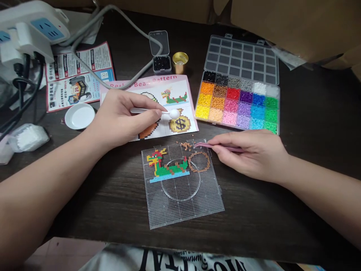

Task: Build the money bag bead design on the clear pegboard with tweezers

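My left hand (124, 116) grips a small white spoon (174, 113), held above the printed bead pattern sheet (152, 84). In my right hand (248, 152) is a pair of pink tweezers (225, 146), tips over the top right of a clear pegboard (180, 210). Several loose brown beads (186, 146) lie near the tips at the board's top edge. A finished-looking dragon boat of beads (169, 167) sits on the board's upper left. To its right is a ring of brown beads (199, 162). Whether the tweezers pinch a bead is too small to tell.
An open bead box (237, 101) with many colours lies at the back right. A small case of black beads (162, 63) and a gold cup (180, 62) stand behind the sheet. A white lid (79, 116), a leaflet (80, 77) and a power strip (34, 26) are at the left.
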